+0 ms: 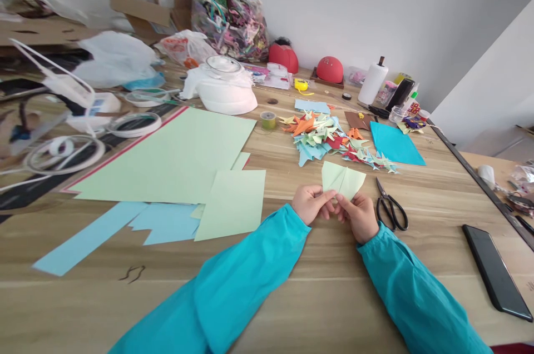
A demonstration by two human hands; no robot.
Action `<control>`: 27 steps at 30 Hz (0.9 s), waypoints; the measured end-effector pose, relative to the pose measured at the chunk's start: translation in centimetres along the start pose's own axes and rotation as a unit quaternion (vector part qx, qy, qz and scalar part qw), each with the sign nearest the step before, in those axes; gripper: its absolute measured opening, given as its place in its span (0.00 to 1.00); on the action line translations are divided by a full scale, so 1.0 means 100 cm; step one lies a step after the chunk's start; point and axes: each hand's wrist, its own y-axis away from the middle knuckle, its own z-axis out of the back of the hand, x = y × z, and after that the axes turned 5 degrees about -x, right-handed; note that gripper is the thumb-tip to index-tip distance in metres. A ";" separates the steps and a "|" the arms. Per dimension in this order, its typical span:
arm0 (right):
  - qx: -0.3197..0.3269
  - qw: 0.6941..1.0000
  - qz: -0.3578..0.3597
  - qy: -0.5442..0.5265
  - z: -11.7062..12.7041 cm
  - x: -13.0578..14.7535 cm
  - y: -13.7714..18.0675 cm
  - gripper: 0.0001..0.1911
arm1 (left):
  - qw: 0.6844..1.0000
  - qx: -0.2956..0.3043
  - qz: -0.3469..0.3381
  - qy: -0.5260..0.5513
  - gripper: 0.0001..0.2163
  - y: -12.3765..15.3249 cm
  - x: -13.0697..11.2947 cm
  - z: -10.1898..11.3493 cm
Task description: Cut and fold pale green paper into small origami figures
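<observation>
My left hand [311, 204] and my right hand [362, 215] meet just above the wooden table [292, 282], both pinching the near corner of a pale green folded paper [342, 178]. The paper fans up and away from my fingers, creased down its middle. Both arms wear teal sleeves. Black scissors [391, 208] lie just right of my right hand. A pile of folded paper cranes [329, 140] in several colours sits beyond the paper.
Large pale green sheets [175, 159] and light blue offcuts [125, 226] lie to the left. A blue sheet [395, 144] is at the right, a black phone [496, 270] near the right edge. Tape rolls [133, 123], a white lidded pot [223, 87], bags and boxes crowd the back.
</observation>
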 end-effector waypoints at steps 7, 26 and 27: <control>-0.008 1.000 0.014 -0.004 -0.001 0.000 0.001 0.17 | 1.000 0.014 0.008 0.007 0.20 0.003 -0.004 -0.002; -0.018 1.000 -0.015 -0.015 -0.001 0.000 0.001 0.18 | 0.999 0.013 0.020 0.028 0.20 0.002 -0.003 0.000; -0.022 1.000 -0.013 -0.012 -0.001 0.000 0.001 0.18 | 0.999 0.009 0.022 0.026 0.19 0.003 -0.003 0.000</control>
